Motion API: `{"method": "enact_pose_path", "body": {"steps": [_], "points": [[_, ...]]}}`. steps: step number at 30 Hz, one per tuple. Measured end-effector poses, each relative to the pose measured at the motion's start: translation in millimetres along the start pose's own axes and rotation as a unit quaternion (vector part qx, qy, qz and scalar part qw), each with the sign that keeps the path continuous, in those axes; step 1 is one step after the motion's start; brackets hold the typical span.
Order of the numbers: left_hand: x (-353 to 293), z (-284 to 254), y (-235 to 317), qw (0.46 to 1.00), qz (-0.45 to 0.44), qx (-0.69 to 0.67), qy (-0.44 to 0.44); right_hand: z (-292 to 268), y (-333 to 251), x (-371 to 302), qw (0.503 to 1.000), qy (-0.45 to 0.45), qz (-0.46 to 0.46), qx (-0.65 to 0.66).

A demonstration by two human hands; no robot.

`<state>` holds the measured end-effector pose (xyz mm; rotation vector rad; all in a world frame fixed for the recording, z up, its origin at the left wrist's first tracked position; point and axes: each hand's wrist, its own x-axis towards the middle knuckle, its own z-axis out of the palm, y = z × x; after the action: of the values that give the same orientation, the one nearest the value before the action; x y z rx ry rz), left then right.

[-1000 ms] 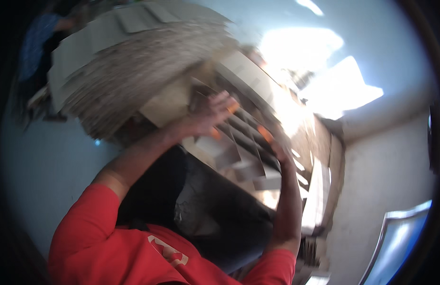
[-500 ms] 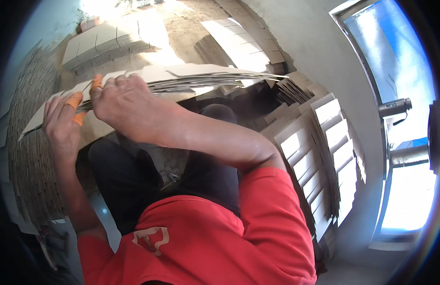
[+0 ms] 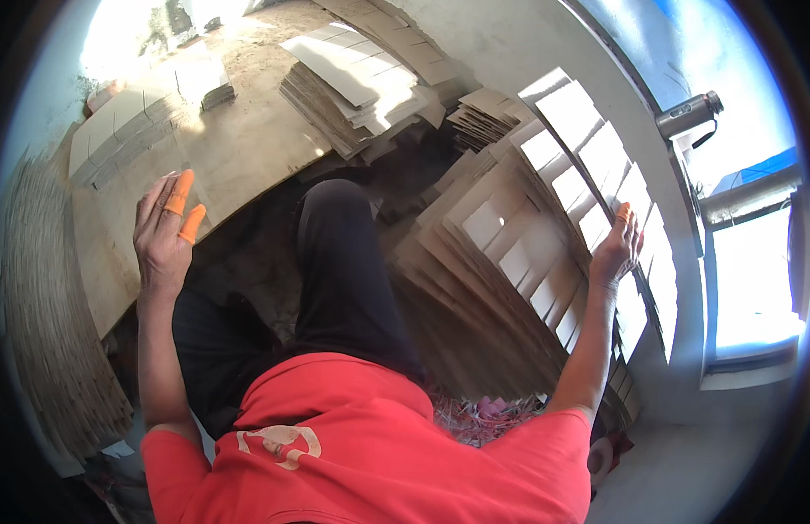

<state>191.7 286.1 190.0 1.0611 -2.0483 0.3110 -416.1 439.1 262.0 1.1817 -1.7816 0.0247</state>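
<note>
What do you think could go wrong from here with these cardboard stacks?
The tall, uneven stack of brown cardboard sheets by the right hand might slide if tugged. Thin sheet edges might nick that hand, since its orange finger cover leaves most skin bare. The stepped pale cardboard stack near the flat wooden table's edge could slip if bumped.

I can't tell if my orange-tipped right hand [image 3: 616, 255] grips the pale, flat cardboard sheets [image 3: 604, 155]. My red cloth shirt [image 3: 370, 445] is cut off below.

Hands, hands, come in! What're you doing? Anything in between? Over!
Left hand open, empty, over tabletop. Right hand at cardboard stack, grip unclear. Knee between tabletop and stack.
</note>
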Motion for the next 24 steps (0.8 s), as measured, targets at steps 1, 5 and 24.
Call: {"method": "enact_pose_path", "body": {"steps": [1, 5, 24], "points": [[-0.4, 3.5, -0.1, 1.0, 0.0, -0.004, -0.009, 9.8, 18.0, -11.3, 1.0, -0.013, 0.01, -0.024], [-3.8, 19.0, -4.9, 1.0, 0.011, 0.012, -0.023, 38.6, 48.3, -52.2, 0.996, -0.065, 0.061, -0.027], [-16.1, 23.8, -8.0, 0.996, -0.037, -0.051, -0.065, 10.3, 33.7, -63.1, 0.928, -0.362, 0.085, 0.011]]}}
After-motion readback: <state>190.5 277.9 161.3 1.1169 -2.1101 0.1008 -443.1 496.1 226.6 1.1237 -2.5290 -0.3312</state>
